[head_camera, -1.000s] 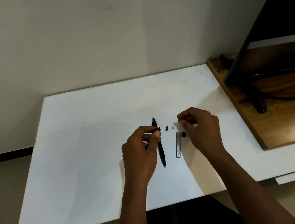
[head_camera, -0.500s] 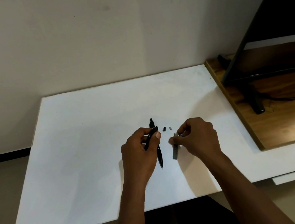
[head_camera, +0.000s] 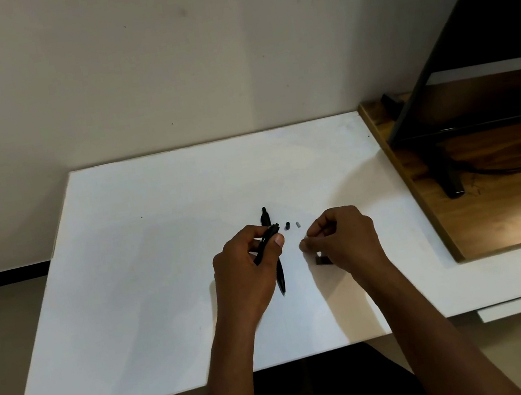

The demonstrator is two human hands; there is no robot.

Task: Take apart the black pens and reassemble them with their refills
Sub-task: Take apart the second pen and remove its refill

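Black pens are partway through being taken apart on the white table (head_camera: 163,284): one black pen (head_camera: 280,275) lies flat on the tabletop, looking whole, with its tip towards us and its middle hidden behind our left hand (head_camera: 247,269). That hand grips a black barrel (head_camera: 268,237) from the other pen between the thumb and curled fingers, with the barrel's upper end tilted towards the right. Our right hand (head_camera: 343,238) is curled, thumb and forefinger pinched together near the barrel's end but not touching it. A dark piece (head_camera: 322,260) shows beneath the thumb; we judge it is held in that hand, though most of it is hidden and we cannot tell whether it is the refill or a sleeve. Just beyond the gap between our hands, a small black piece (head_camera: 287,226) and a small grey piece (head_camera: 298,224) rest on the table, close together but apart. We judge the step in hand is work on this first pen's insides, and the picture does not settle whether parts are coming out or going back in. Next we need to bring the right hand's piece in line with the barrel's mouth and keep the barrel steady, without knocking the two loose bits
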